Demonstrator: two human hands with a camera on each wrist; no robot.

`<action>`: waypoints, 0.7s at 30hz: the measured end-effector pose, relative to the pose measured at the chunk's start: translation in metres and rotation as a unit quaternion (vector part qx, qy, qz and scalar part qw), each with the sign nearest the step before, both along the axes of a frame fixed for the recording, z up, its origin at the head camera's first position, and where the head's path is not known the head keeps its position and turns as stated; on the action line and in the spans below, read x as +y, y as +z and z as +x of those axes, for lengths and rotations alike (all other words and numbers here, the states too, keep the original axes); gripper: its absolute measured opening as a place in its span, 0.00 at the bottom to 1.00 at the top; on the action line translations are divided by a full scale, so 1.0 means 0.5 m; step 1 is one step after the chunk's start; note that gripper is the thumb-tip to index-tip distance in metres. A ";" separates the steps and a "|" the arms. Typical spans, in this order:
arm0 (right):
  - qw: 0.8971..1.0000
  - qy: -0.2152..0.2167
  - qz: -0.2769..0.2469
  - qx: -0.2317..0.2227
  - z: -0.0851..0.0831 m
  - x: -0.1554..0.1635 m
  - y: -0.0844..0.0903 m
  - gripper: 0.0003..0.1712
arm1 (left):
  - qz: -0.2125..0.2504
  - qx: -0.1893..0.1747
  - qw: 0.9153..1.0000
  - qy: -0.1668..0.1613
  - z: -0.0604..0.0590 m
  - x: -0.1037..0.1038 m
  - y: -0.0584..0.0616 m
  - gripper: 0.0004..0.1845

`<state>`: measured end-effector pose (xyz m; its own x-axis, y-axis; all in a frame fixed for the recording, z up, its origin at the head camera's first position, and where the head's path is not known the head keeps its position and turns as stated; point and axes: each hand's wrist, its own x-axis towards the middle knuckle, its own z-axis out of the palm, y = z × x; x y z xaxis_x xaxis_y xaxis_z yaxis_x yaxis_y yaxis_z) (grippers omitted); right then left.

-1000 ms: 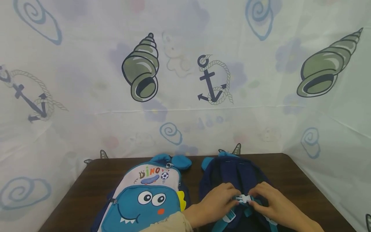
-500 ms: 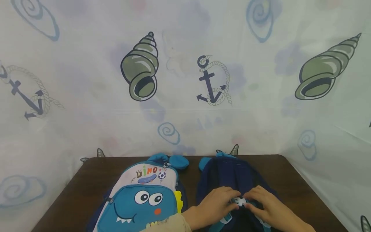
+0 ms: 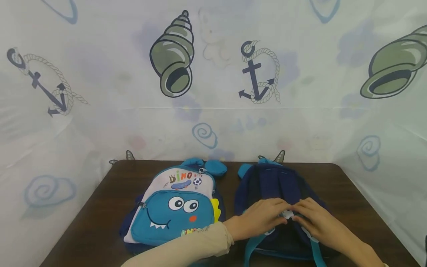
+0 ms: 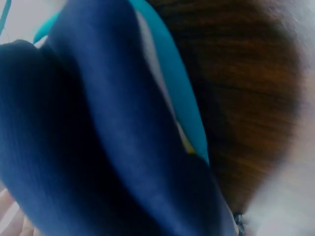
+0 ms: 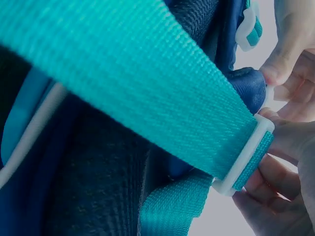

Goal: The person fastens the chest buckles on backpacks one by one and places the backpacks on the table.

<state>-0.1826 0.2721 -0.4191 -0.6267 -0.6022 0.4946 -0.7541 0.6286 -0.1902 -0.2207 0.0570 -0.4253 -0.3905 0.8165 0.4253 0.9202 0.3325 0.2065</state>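
Now both hands, left and right, pinch the buckle on the navy bag, fingers curled. Since 1 s ago they've closed together, hiding it; likely clipped.

Dinosaur backpack face-up on dark wooden table

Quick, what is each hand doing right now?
Left hand: fingers curled, pinching the white buckle on the navy backpack.
Right hand: pinching the same buckle from the other side.
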 end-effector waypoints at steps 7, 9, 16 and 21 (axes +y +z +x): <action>0.999 -0.016 0.032 -0.007 0.004 -0.009 0.002 0.15 | -0.027 -0.012 1.000 0.003 0.003 0.002 0.000 0.24; 0.998 -0.041 0.047 -0.023 0.006 -0.013 0.001 0.14 | -0.045 0.005 0.999 0.023 0.006 0.001 0.001 0.24; 0.989 -0.107 0.093 -0.049 0.010 -0.024 0.002 0.14 | -0.128 0.009 0.986 0.105 0.017 -0.030 0.016 0.23; 0.984 -0.148 0.082 -0.061 0.002 -0.037 0.021 0.27 | -0.150 -0.003 0.977 0.153 0.023 -0.090 0.025 0.26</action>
<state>-0.1817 0.2534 -0.4085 -0.8353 -0.4498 0.3162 -0.5110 0.8473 -0.1447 -0.2094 0.0119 -0.4127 -0.6380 0.7484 0.1814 0.7669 0.6387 0.0621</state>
